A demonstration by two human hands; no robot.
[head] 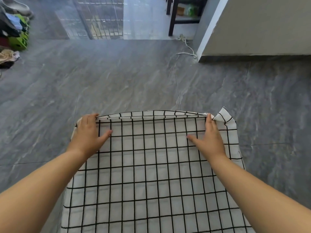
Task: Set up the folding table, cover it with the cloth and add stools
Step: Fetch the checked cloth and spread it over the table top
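At the far edge of the counter, both hands press flat on the checked cloth [151, 165], each grip spread wide with fingers extended, holding nothing pinched. The left hand [88, 133] lies at the far left corner, the right hand [210, 135] near the far right corner, its fingertips touching a fold along the far hem. The cloth covers the counter entirely, draping over its left, right and far edges, with a loose flap raised beyond the right hand. Grey tiled floor [134, 73] surrounds it; a pile of clothes [13, 31] sits far left.
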